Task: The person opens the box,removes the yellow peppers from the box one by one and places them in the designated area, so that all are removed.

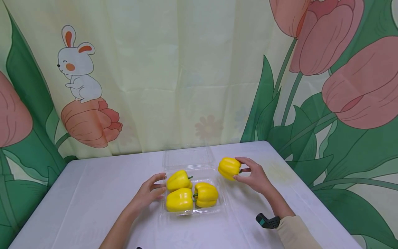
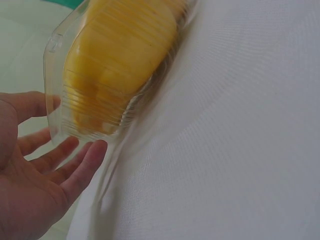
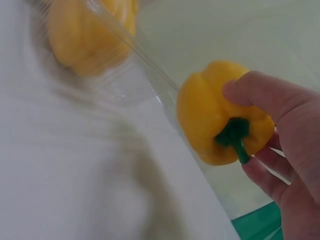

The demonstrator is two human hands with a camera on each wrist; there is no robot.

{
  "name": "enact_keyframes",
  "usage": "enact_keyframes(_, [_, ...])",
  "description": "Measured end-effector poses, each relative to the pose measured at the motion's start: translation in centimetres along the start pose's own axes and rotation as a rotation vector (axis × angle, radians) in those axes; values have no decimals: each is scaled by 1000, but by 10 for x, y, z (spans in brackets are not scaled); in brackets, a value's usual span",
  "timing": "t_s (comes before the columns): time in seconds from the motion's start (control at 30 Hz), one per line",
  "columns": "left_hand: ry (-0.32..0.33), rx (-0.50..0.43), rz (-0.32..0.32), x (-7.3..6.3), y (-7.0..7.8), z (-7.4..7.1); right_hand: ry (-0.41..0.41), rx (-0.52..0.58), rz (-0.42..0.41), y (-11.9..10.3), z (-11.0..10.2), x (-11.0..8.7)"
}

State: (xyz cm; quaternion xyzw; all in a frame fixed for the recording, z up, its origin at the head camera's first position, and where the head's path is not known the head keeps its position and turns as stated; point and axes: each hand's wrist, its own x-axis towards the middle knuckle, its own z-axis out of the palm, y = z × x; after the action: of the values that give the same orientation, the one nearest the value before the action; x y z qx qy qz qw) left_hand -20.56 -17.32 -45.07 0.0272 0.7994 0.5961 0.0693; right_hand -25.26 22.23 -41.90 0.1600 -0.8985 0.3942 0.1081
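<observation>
A clear plastic clamshell box (image 1: 221,204) lies on the table with its lid (image 1: 188,157) folded back. Inside it sit three yellow bell peppers: one at the back left (image 1: 178,180), one at the front left (image 1: 179,200) and one on the right (image 1: 206,194). My right hand (image 1: 253,174) grips a fourth yellow bell pepper (image 3: 202,115) in the air to the right of the box, its green stem facing the palm. My left hand (image 1: 148,193), fingers spread and loosely bent, is at the box's left wall; fingertips touch or nearly touch the plastic.
A white cloth covers the table (image 1: 102,193). Behind it hangs a curtain (image 1: 149,69) printed with tulips and a rabbit. A dark band with a small device (image 1: 268,221) is on the right wrist, beside a beige sleeve (image 1: 295,231).
</observation>
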Motion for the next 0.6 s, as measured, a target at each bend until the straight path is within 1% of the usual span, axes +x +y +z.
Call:
enact_keyframes(0.3, [-2,-3,0,1,-3,-1,-8,-21,22,3,-1,-1])
enact_keyframes(0.6, [-8,-5,7,-1,0,-1,-21,-25,44,2,-3,-2])
